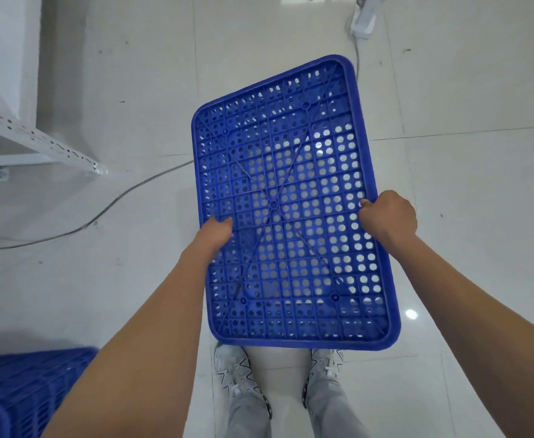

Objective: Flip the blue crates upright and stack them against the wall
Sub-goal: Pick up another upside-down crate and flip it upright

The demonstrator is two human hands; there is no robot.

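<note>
A blue perforated crate [291, 172] hangs in the air above the tiled floor, its ribbed underside facing up toward me. My left hand [216, 232] grips its left long edge, fingers curled under the rim. My right hand [387, 214] grips the right long edge at about the same height. The crate's far end tilts slightly to the right. Part of another blue crate [22, 393] lies at the bottom left, partly hidden by my left forearm.
A white metal shelf frame [38, 143] stands at the left, beside a white wall. A grey cable [117, 197] runs across the floor from under the crate. A white power strip [363, 22] lies at the top. My shoes [237, 371] are below the crate.
</note>
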